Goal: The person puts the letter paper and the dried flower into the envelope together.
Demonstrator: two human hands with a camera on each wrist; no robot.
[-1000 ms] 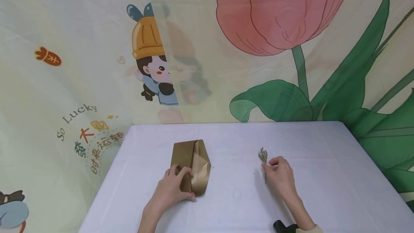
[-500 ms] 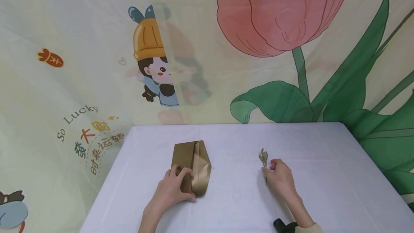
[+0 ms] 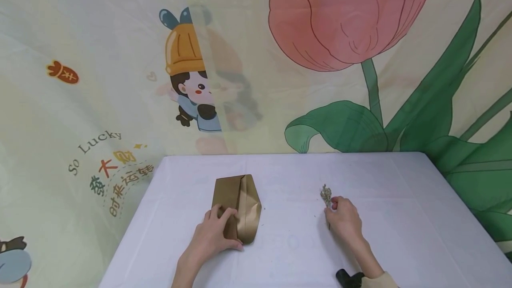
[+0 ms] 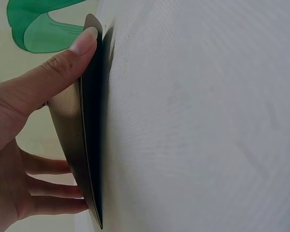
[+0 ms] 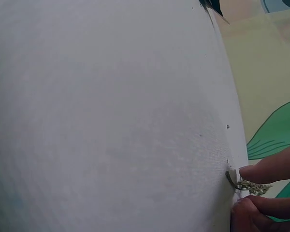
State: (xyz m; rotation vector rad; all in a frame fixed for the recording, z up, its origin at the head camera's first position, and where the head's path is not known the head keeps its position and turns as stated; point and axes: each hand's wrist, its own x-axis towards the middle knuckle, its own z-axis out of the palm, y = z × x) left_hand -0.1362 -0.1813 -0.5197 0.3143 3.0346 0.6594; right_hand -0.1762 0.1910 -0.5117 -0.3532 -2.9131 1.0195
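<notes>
In the head view a gold-brown paper envelope (image 3: 228, 192) lies on the white-covered table, with its lighter pointed flap (image 3: 250, 212) toward the right. My left hand (image 3: 210, 232) holds it down from the near left, fingers bent on its face. In the left wrist view the thumb (image 4: 63, 70) lies against the envelope (image 4: 70, 116) near one end, and the other fingers touch it farther along. Well to the right, my right hand (image 3: 346, 219) pinches a small dried flower sprig (image 3: 326, 192) between thumb and finger, its head pointing away from me.
Tiny dark crumbs are scattered on the white tablecloth (image 3: 288, 252) between the hands. A black device (image 3: 349, 278) sits at the right wrist by a beige sleeve (image 3: 380, 280). Behind the table hangs a printed cloth (image 3: 256, 57) with a large tulip.
The right hand's fingers have closed in slightly around the sprig, which has barely shifted. The left hand and the envelope stay in place; the view has tilted a little.
</notes>
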